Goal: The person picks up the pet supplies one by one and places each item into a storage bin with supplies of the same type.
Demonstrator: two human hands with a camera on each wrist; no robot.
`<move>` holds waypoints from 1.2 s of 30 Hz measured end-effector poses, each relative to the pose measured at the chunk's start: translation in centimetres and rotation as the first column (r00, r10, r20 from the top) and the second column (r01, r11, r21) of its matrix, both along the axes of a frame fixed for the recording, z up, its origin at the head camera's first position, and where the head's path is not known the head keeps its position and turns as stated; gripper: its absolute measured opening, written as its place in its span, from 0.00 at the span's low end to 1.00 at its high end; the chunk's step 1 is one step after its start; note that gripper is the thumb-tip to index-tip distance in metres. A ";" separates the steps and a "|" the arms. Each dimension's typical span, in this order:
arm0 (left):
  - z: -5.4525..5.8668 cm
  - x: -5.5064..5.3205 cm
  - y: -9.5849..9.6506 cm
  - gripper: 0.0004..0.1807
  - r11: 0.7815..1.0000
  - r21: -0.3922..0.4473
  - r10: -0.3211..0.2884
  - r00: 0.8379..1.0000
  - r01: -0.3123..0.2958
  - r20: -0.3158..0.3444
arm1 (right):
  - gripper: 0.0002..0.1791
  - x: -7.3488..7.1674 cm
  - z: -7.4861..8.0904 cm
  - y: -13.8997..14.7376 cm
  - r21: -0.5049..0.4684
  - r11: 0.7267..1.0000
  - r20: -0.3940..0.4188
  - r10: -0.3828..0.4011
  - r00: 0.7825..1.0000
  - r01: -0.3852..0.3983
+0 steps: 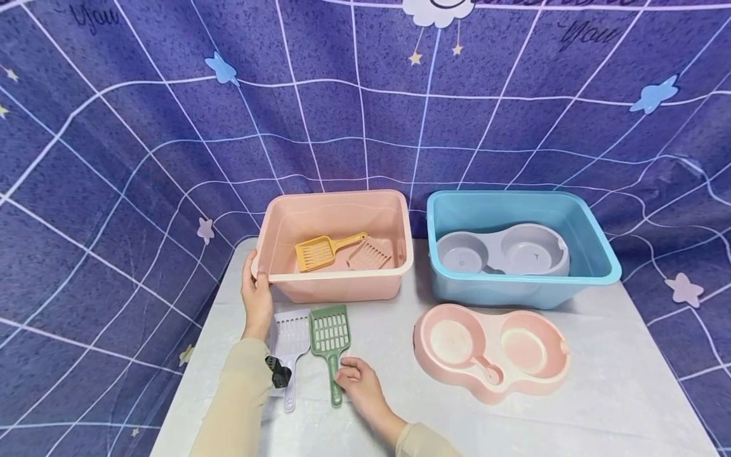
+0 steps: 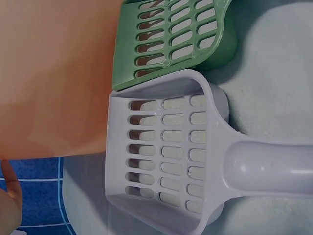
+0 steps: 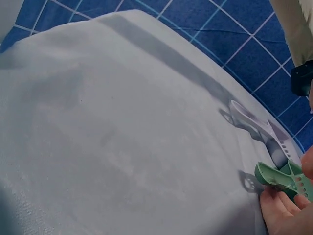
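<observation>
My left hand (image 1: 257, 301) holds the near left corner of a pink litter box (image 1: 334, 289), its thumb over the rim. Beside that wrist lies a lavender litter scoop (image 2: 166, 147), its slotted head towards the box. Next to it a green litter scoop (image 1: 331, 333) lies with its handle towards me. My right hand (image 1: 362, 390) has its curled fingers at the right side of this handle. In the right wrist view the fingertips (image 3: 276, 200) meet the green handle from below. Inside the box are a yellow litter scoop (image 1: 316, 254) and a pink slotted scoop (image 1: 368, 255).
A blue litter box (image 1: 502, 289) stands right of the pink one, holding a grey double pet bowl (image 1: 493, 247). In front of it sits a pink double pet bowl (image 1: 491, 346). A blue patterned cloth (image 1: 365, 114) hangs behind the white table (image 1: 388, 355).
</observation>
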State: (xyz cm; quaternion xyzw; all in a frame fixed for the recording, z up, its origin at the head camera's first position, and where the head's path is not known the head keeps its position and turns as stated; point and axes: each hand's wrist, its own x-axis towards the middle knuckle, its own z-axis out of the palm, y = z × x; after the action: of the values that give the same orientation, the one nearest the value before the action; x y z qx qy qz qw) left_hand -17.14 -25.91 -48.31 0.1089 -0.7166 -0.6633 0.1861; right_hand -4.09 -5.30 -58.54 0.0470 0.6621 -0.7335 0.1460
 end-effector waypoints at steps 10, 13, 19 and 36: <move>0.1 0.0 0.1 0.27 1.000 -0.021 0.013 1.000 -0.013 0.001 | 0.23 0.1 0.5 -0.1 0.033 0.999 0.021 0.023 1.000 -0.023; 0.0 0.0 0.1 0.27 1.000 -0.013 0.010 1.000 -0.010 -0.010 | 0.23 -0.1 0.7 0.0 0.045 0.999 0.008 0.013 1.000 -0.014; -0.1 -0.1 -0.1 0.28 1.000 -0.016 0.007 1.000 -0.007 -0.020 | 0.22 -0.3 1.1 0.1 0.055 0.998 0.007 -0.008 1.000 0.008; -0.2 -0.1 -0.1 0.27 1.000 -0.021 0.002 1.000 -0.003 -0.028 | 0.24 0.1 2.7 1.1 0.016 1.000 0.005 0.022 1.000 -0.022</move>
State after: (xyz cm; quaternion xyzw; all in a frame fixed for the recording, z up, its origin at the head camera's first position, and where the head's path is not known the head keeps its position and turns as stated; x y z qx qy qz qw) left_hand -17.23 -26.03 -48.50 0.0986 -0.7207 -0.6570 0.1980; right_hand -4.01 -4.23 -55.83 0.0429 0.6682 -0.7263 0.1553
